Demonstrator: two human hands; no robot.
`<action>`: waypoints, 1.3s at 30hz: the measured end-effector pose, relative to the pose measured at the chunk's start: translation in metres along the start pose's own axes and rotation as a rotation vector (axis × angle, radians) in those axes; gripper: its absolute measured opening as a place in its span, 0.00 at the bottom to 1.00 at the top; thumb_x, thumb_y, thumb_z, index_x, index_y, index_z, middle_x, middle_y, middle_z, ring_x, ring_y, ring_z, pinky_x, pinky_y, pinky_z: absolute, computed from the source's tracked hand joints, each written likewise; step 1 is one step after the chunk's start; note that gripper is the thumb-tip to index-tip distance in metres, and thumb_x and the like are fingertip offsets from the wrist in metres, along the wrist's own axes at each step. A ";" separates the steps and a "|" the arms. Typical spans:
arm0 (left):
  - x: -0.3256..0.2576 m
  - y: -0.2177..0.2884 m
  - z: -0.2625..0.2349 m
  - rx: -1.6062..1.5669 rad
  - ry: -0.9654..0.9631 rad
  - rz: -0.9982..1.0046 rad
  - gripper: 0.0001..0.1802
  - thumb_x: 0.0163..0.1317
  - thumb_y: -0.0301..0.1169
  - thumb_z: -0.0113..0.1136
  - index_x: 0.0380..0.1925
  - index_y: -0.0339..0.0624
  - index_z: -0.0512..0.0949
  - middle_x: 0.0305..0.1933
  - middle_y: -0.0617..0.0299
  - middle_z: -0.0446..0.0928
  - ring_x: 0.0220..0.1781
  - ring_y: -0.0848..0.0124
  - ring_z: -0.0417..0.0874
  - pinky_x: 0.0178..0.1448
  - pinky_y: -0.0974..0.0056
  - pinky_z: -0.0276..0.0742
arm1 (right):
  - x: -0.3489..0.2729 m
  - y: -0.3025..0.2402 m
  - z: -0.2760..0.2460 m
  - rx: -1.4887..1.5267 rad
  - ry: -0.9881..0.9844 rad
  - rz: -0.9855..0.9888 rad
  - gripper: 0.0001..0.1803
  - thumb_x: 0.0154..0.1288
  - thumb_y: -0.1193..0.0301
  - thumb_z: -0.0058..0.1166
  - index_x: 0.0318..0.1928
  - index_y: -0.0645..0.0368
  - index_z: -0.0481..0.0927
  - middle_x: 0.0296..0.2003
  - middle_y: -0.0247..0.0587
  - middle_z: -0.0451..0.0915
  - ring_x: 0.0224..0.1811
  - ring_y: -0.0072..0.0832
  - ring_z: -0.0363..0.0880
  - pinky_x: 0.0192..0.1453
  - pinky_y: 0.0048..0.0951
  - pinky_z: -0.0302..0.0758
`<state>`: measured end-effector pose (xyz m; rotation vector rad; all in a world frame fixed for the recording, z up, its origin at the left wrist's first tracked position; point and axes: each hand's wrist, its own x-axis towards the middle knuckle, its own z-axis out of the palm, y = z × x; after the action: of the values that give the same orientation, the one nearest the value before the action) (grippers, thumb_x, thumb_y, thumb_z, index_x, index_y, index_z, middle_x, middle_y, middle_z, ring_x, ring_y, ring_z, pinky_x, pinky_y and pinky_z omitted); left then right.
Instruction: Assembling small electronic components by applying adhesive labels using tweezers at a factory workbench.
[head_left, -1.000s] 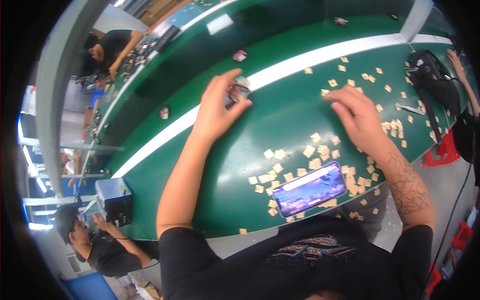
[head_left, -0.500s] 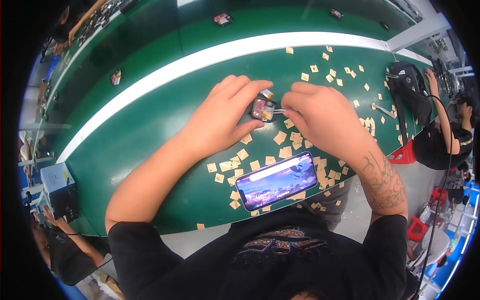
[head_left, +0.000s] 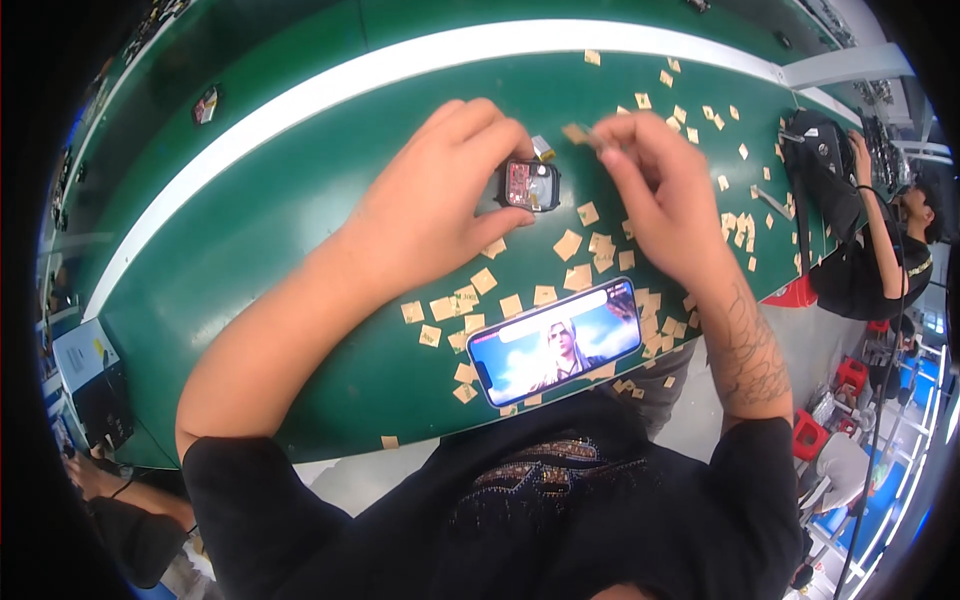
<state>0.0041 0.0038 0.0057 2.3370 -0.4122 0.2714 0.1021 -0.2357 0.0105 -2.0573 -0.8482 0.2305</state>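
One left hand (head_left: 445,190) grips one black-framed device (head_left: 531,187); one right hand (head_left: 655,185) holds out one blurred tan square (head_left: 575,133).

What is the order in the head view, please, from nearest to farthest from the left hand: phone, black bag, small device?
1. Small device, at the left hand.
2. Phone, toward the person's body.
3. Black bag, far right.

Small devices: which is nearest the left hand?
The device this side of the white strip, gripped by the left hand; the others lie beyond.
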 end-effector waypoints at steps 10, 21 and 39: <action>-0.003 -0.004 -0.001 -0.093 -0.039 0.058 0.26 0.50 0.23 0.83 0.47 0.40 0.79 0.47 0.56 0.81 0.51 0.53 0.82 0.56 0.54 0.83 | 0.039 0.001 0.002 -0.009 -0.360 -0.207 0.12 0.71 0.74 0.68 0.52 0.64 0.83 0.44 0.40 0.80 0.42 0.33 0.75 0.45 0.34 0.72; -0.003 -0.002 -0.002 0.041 -0.060 0.089 0.22 0.50 0.24 0.83 0.44 0.41 0.82 0.45 0.59 0.80 0.49 0.55 0.82 0.52 0.54 0.81 | 0.013 0.005 -0.001 0.117 -0.297 -0.152 0.09 0.72 0.79 0.66 0.49 0.63 0.81 0.34 0.32 0.75 0.28 0.18 0.58 0.32 0.26 0.59; -0.006 0.003 0.000 0.271 -0.032 0.212 0.17 0.52 0.30 0.82 0.42 0.46 0.88 0.45 0.63 0.81 0.44 0.61 0.83 0.48 0.57 0.81 | 0.003 -0.005 -0.008 0.000 -0.237 -0.220 0.11 0.71 0.75 0.65 0.52 0.62 0.86 0.40 0.47 0.87 0.42 0.45 0.87 0.46 0.41 0.83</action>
<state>-0.0025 0.0026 0.0061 2.5663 -0.6777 0.4137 0.1052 -0.2374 0.0191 -1.9424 -1.2101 0.3568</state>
